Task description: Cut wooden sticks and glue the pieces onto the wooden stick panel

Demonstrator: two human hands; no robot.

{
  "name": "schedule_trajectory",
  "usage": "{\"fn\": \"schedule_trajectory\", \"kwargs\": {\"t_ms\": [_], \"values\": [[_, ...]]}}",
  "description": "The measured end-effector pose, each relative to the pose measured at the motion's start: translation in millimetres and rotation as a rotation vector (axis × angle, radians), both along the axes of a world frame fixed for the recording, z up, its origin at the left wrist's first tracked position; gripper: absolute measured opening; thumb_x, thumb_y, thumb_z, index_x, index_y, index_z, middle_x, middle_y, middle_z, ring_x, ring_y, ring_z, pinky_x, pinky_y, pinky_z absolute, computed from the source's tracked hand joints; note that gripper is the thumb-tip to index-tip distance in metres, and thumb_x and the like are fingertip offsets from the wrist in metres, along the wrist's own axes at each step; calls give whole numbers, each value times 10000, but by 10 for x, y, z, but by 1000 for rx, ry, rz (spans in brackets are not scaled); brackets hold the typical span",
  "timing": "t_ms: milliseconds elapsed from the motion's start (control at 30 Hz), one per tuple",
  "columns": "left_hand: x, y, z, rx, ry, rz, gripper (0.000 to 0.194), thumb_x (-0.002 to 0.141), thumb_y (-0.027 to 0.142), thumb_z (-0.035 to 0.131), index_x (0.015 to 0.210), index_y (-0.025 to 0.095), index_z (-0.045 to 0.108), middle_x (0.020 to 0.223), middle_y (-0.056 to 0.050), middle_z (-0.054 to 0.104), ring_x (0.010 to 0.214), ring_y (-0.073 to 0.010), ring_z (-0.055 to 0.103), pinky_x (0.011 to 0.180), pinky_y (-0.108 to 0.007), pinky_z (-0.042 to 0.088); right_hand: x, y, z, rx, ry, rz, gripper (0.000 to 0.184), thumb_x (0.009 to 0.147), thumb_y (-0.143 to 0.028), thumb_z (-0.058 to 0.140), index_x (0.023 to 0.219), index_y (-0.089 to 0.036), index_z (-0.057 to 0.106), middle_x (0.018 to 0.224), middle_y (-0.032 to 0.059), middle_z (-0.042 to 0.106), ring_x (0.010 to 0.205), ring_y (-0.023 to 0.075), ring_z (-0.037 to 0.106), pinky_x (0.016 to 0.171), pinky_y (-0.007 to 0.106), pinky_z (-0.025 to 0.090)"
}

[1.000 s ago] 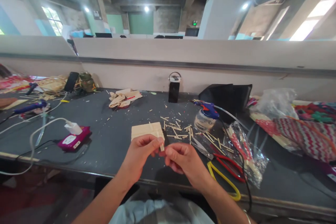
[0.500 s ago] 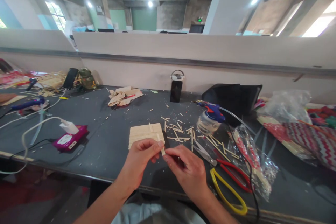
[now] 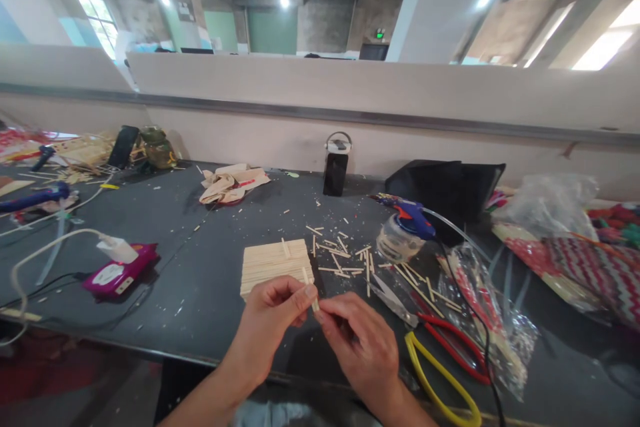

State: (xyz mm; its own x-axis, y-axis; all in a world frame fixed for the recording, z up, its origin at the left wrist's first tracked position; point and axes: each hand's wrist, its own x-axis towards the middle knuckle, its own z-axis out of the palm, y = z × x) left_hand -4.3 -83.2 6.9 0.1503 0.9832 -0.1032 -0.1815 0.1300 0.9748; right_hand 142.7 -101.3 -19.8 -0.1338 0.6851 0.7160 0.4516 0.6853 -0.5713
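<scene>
My left hand is closed, thumb and forefinger pinching a short wooden stick piece in front of my body. At its lower end the thumb and forefinger of my right hand are pressed together, touching the same piece; its other fingers are curled. Just beyond my left hand lies a flat panel of wooden sticks side by side, with a small stick on its top. Cut stick pieces lie scattered to the right of the panel.
Open pliers with red and yellow handles lie on the right. Behind them a blue glue gun rests on a clear jar. Plastic-wrapped sticks are farther right. A purple power socket sits left; crumpled cloth and a phone stand back.
The right hand's fingers have closed in from slightly apart to the stick's lower end. The left hand keeps its pinch. The view has shifted slightly.
</scene>
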Motion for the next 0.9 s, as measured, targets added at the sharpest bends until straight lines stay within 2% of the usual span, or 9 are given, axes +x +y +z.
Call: {"fn": "schedule_trajectory", "kwargs": {"t_ms": [167,300,367,433,500,600,700,833,900], "values": [[-43,-3,-21,30,70,4,328,769,383,685,567,147,581,522,40,481,538,-87,410,531,-203,332,-9,48,27,30,-16,24,124,854,-61,594,910,-168,624,736,29,673,643,125,608,606,223,481],[-223,25,9,238,305,7,292,826,349,633,607,160,600,575,30,508,575,-100,458,536,-198,352,51,64,68,-30,-60,124,42,836,-200,678,837,-178,642,680,13,669,604,124,604,581,218,469],[-333,48,29,396,457,5,254,859,306,601,645,168,606,620,21,549,610,-105,503,572,-197,382,74,54,100,-110,-49,156,31,848,-218,663,845,-188,657,683,5,669,606,119,610,579,208,470],[-412,70,33,545,560,-48,221,887,263,570,687,175,605,654,15,574,630,-104,535,602,-194,404,71,59,148,-242,-8,114,65,872,-202,611,888,-199,674,701,3,660,604,113,608,565,196,471],[-445,85,12,666,613,-133,196,896,239,562,715,177,601,660,13,574,615,-99,539,586,-188,409,41,97,211,-395,52,83,115,870,-233,600,945,-208,684,710,2,644,595,115,597,537,194,469],[-433,111,-42,793,655,-188,188,893,258,575,729,172,607,651,0,573,596,-104,538,553,-193,405,-33,205,310,-550,100,147,140,842,-293,631,927,-206,700,711,6,631,604,125,584,525,207,455],[-417,162,-52,814,677,-195,228,893,295,574,708,165,606,630,-8,577,582,-111,539,527,-200,394,-101,311,366,-585,53,189,113,835,-235,612,769,-188,691,683,11,626,598,118,556,528,213,416],[-450,264,50,763,746,-278,300,911,309,538,654,161,587,604,-6,574,553,-110,531,499,-207,373,-129,391,347,-646,35,218,71,795,-223,628,764,-177,673,674,4,595,574,109,517,507,211,386],[-500,346,93,743,778,-332,295,883,368,578,671,164,605,626,-8,594,586,-125,555,521,-221,391,-101,421,313,-708,55,211,64,771,-219,641,721,-181,649,643,-12,568,558,103,498,503,204,381]]}}
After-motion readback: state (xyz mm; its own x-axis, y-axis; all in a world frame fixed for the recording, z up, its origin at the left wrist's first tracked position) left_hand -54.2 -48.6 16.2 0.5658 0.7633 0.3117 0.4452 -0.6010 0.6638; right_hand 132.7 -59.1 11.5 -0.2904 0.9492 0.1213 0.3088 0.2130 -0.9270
